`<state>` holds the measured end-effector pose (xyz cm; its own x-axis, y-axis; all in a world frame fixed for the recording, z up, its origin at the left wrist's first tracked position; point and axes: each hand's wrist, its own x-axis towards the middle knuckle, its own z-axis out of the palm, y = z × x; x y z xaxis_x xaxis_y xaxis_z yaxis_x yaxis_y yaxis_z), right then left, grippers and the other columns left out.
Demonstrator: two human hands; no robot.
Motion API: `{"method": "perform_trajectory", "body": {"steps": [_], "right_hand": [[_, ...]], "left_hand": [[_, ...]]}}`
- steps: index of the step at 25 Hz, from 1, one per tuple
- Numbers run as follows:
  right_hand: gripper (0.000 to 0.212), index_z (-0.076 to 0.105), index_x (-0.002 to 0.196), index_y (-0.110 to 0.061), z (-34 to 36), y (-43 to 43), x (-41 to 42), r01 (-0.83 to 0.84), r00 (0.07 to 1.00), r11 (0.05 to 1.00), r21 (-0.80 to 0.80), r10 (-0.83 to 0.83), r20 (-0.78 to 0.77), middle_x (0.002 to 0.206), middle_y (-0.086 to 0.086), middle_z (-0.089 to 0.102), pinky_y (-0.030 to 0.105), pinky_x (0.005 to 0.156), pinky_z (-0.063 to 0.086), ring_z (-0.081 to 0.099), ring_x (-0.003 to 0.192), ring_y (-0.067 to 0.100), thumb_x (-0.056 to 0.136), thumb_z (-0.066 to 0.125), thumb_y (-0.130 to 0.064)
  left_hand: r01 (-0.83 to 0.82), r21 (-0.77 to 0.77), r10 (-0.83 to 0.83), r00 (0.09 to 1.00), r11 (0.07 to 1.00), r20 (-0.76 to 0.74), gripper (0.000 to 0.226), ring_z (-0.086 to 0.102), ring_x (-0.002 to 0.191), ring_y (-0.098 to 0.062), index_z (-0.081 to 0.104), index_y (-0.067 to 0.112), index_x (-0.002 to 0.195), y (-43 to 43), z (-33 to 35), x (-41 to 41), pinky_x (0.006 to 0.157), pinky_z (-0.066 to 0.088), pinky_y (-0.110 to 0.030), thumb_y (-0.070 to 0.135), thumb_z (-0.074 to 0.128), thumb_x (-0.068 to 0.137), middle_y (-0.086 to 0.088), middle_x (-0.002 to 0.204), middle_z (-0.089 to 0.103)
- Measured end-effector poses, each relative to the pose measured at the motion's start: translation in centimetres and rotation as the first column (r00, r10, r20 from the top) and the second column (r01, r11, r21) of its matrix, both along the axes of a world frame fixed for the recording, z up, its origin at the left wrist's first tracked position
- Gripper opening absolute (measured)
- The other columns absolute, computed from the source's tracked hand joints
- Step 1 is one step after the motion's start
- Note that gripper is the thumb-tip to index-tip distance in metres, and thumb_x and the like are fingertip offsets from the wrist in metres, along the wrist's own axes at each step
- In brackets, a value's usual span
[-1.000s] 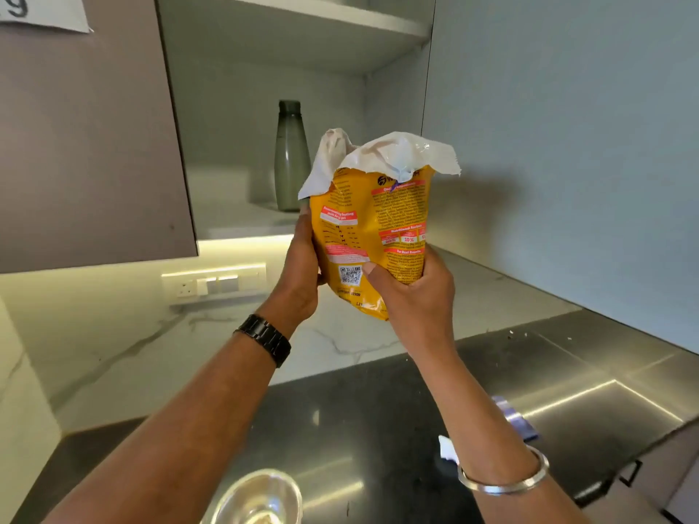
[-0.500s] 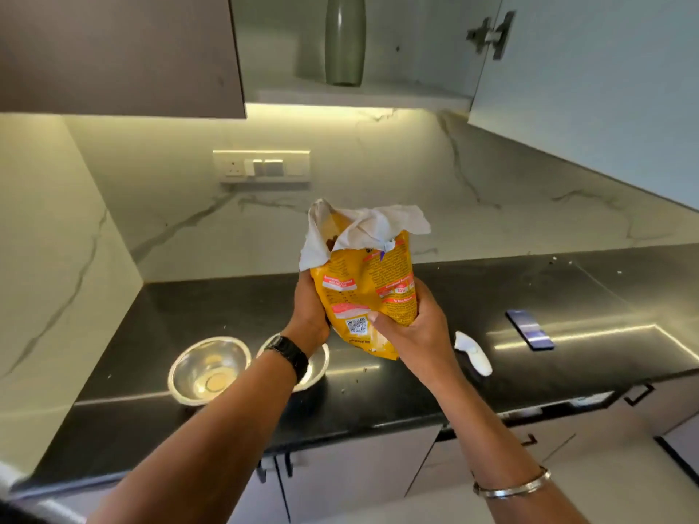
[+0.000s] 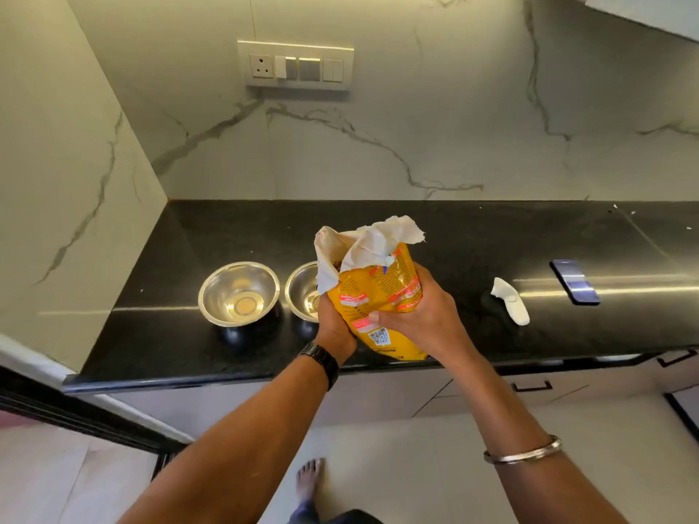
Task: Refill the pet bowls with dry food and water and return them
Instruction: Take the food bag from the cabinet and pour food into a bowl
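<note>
Both hands [image 3: 382, 319] around food bag [image 3: 378, 296]

Left hand [image 3: 334, 327], right hand [image 3: 421, 319] both clasped, forearms extended forward.

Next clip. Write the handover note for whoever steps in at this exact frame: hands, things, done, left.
Left hand: grips the bag's left side.
Right hand: grips its right side.
Bag: open at the top, held upright above the counter, beside the right bowl.
Left bowl: on the counter, no food in it.
Right bowl: partly hidden, contents unclear.
Done: bag brought to the bowls.
Left: pour food, add water, return both bowls.
</note>
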<state>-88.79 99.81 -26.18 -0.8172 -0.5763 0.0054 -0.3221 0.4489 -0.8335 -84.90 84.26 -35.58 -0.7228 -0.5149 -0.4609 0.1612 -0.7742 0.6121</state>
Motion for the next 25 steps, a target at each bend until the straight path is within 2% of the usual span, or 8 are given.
{"method": "perform_trajectory", "body": {"steps": [2,6,11,15,18,19,23,25], "right_hand": [[0.084,0.056,0.141,-0.041,-0.1,-0.6,-0.4,-0.02,1.0,0.999,0.041,0.021,-0.019,0.123,-0.016,0.072,0.027,0.09,0.059,0.071,0.108,0.003,0.071,0.101,-0.049],[0.084,0.058,0.141,-0.04,-0.1,-1.2,-1.3,-0.053,0.997,0.983,0.177,0.061,-0.039,0.123,-0.014,0.073,0.042,0.096,0.063,0.073,0.11,0.012,0.069,0.1,-0.054],[0.092,0.055,0.147,-0.036,0.2,-1.5,-2.3,-0.081,0.995,0.933,0.352,0.098,-0.031,0.132,-0.006,0.073,0.051,0.102,0.061,0.072,0.116,0.02,0.069,0.099,-0.056],[0.092,0.056,0.145,-0.036,0.5,-1.7,-3.0,-0.103,0.993,0.875,0.473,0.117,0.0,0.13,-0.005,0.073,0.05,0.102,0.061,0.073,0.115,0.021,0.068,0.099,-0.059],[0.086,0.058,0.14,-0.036,0.8,-2.3,-3.4,-0.113,0.992,0.828,0.549,0.126,0.014,0.127,-0.005,0.073,0.049,0.1,0.061,0.073,0.114,0.022,0.067,0.099,-0.06],[0.085,0.059,0.14,-0.035,0.9,-2.5,-3.6,-0.12,0.991,0.815,0.567,0.134,0.017,0.127,-0.005,0.073,0.049,0.1,0.061,0.073,0.114,0.022,0.068,0.098,-0.06],[0.086,0.058,0.144,-0.03,1.5,-3.8,-4.5,-0.153,0.983,0.762,0.63,0.181,0.02,0.132,-0.001,0.072,0.046,0.099,0.06,0.071,0.118,0.023,0.072,0.097,-0.059],[0.087,0.057,0.144,-0.029,1.7,-4.5,-4.9,-0.164,0.98,0.738,0.654,0.199,0.022,0.134,0.0,0.071,0.048,0.101,0.06,0.071,0.119,0.023,0.072,0.096,-0.059]], "left_hand": [[-0.014,0.019,0.013,0.999,1.0,0.03,0.052,0.08,0.096,-0.031,0.078,0.021,0.117,0.0,-0.3,0.2,0.095,0.063,-0.053,0.063,0.047,0.109,-0.013,0.105,0.085],[-0.047,0.088,0.042,0.997,0.995,0.061,0.056,0.077,0.108,-0.037,0.077,0.022,0.119,0.7,-2.0,0.1,0.114,0.052,-0.065,0.066,0.045,0.108,-0.014,0.112,0.083],[-0.044,0.112,0.034,0.996,0.993,0.086,0.054,0.078,0.104,-0.036,0.077,0.021,0.122,2.7,-3.3,-0.1,0.118,0.049,-0.066,0.064,0.048,0.108,-0.014,0.117,0.083],[0.002,0.188,-0.017,0.997,0.982,0.079,0.065,0.072,0.124,-0.045,0.075,0.022,0.134,4.2,-4.3,-0.2,0.11,0.055,-0.066,0.073,0.048,0.103,-0.018,0.135,0.078],[0.033,0.235,-0.055,0.995,0.971,0.089,0.065,0.078,0.11,-0.04,0.077,0.024,0.13,5.0,-4.0,-0.2,0.091,0.064,-0.056,0.074,0.045,0.104,-0.015,0.127,0.081],[0.034,0.244,-0.058,0.994,0.969,0.094,0.065,0.079,0.108,-0.04,0.076,0.024,0.131,5.1,-4.0,-0.2,0.089,0.065,-0.056,0.075,0.045,0.103,-0.015,0.126,0.082],[0.02,0.293,-0.055,0.993,0.956,0.109,0.065,0.073,0.12,-0.044,0.075,0.023,0.135,5.2,-3.7,-0.3,0.112,0.053,-0.066,0.073,0.052,0.101,-0.017,0.131,0.079],[0.022,0.305,-0.062,0.991,0.952,0.122,0.065,0.071,0.125,-0.045,0.076,0.023,0.134,5.2,-3.5,-0.5,0.115,0.049,-0.067,0.073,0.054,0.099,-0.019,0.135,0.078]]}}
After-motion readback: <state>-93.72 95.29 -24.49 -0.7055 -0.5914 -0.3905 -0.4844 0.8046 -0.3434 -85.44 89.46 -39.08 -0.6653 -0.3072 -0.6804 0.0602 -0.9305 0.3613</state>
